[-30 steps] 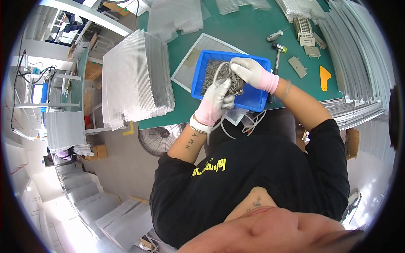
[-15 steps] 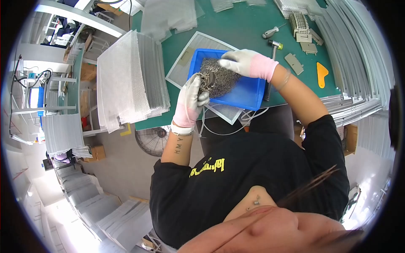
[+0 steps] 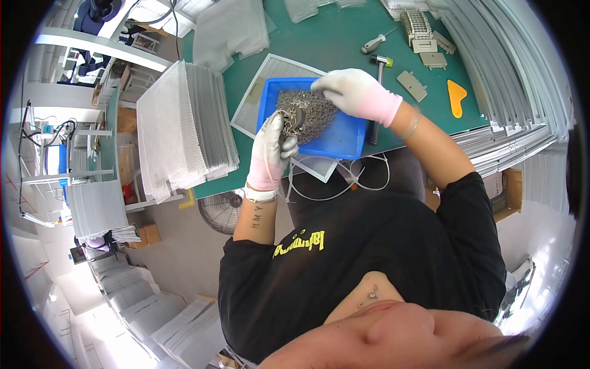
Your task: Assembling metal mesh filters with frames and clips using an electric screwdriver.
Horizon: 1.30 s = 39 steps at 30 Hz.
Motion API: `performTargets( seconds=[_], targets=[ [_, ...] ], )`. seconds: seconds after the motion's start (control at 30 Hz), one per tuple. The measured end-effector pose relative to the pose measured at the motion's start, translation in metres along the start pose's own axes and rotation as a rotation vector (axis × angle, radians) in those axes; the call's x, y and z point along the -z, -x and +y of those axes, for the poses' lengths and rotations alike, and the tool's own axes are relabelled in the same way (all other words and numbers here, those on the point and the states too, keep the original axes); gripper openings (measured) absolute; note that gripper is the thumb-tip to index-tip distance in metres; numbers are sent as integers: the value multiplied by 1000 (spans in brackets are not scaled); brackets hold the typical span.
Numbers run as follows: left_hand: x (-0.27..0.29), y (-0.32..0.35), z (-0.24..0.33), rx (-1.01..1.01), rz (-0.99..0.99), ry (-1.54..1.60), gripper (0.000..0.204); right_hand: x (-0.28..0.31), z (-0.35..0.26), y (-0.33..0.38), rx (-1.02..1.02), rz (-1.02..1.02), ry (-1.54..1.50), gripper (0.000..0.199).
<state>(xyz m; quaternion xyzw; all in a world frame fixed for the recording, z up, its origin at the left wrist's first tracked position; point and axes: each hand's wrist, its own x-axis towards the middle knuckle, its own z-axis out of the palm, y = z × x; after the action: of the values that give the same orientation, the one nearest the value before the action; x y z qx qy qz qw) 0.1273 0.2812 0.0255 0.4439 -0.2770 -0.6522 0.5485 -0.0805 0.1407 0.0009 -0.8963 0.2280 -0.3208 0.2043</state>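
A blue bin (image 3: 350, 136) holds a heap of small grey metal pieces (image 3: 319, 117), like pins or screws. At its near left side my left hand (image 3: 270, 147), in a white and pink glove, is closed on a dark round disc (image 3: 299, 117) bristling with similar pieces. A pale cord runs down from that hand. My right hand (image 3: 353, 91), gloved the same way, is over the bin's far right rim. Its fingers are bent together, tips pointing down toward the heap; whatever they hold is too small to make out.
Beneath the bin lies a framed mesh panel (image 3: 249, 104). A stack of mesh sheets (image 3: 178, 123) stands left. To the right are a hammer (image 3: 378, 92), screwdriver (image 3: 373, 43), beige plate (image 3: 412, 85) and yellow scraper (image 3: 456, 98). Long metal profiles (image 3: 491, 55) line the right side.
The view has shifted, so the bench and bin sit a little farther left. My right hand's fingers are more bent and point downward. My left hand keeps hold of the disc.
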Motion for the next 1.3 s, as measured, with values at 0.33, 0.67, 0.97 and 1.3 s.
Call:
performTargets(
  seconds=[0.33, 0.67, 0.97, 1.3],
  targets=[
    [-3, 3, -12, -13, 44, -5, 28, -44, 19, -34, 305, -625, 703, 13],
    [3, 4, -16, -8, 80, 38, 28, -22, 14, -36, 390, -594, 672, 14],
    [4, 5, -19, 3, 65, 81, 24, -37, -1, -28, 340, -675, 865, 15],
    [2, 3, -18, -4, 34, 66, 23, -5, -1, -19, -128, -243, 263, 12]
  ],
)
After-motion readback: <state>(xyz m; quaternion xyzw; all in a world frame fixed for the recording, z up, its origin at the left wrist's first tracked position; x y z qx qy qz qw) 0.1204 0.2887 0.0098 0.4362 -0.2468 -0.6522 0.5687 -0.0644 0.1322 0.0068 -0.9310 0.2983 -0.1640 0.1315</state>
